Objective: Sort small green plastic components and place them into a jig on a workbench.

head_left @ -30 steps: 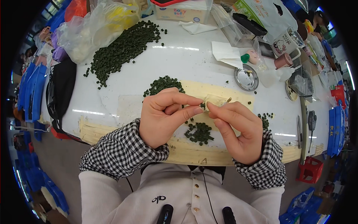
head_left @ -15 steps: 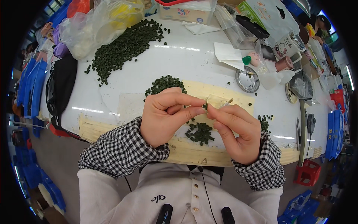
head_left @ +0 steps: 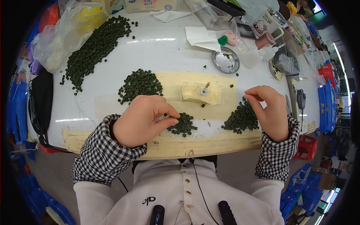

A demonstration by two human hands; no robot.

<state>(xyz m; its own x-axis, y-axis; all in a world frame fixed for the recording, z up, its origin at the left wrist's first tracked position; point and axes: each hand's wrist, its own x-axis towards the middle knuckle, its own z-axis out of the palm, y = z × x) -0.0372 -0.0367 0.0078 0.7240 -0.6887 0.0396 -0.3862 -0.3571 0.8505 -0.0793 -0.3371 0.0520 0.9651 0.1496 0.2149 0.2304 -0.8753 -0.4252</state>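
Observation:
My left hand (head_left: 140, 122) is low over the near edge of the table, thumb and index finger drawn together at a small heap of dark green disc-like pieces (head_left: 183, 126). Whatever lies between those fingertips is too small to make out. Farther right, my right hand (head_left: 273, 112) hovers beside another heap of green pieces (head_left: 240, 119), its thumb and index tips slightly apart with nothing visible between them. Between the hands, a taped pale yellow block (head_left: 191, 96) with a short stick (head_left: 207, 86) rises from a yellow sheet (head_left: 168, 80). Beyond the left hand lies a third green heap (head_left: 139, 87).
A large green pile (head_left: 97, 47) spreads at the far left beside plastic bags (head_left: 75, 28). A round metal dish (head_left: 225, 69), a white paper (head_left: 200, 37), a thread spool (head_left: 265, 40) and a cup (head_left: 265, 24) stand back right. Tweezers and a screwdriver-like tool (head_left: 301, 99) lie right.
My hands have parted from a small green piece held between them. The left went down to the near heap, the right out to the right-hand heap. The view has shifted rightward.

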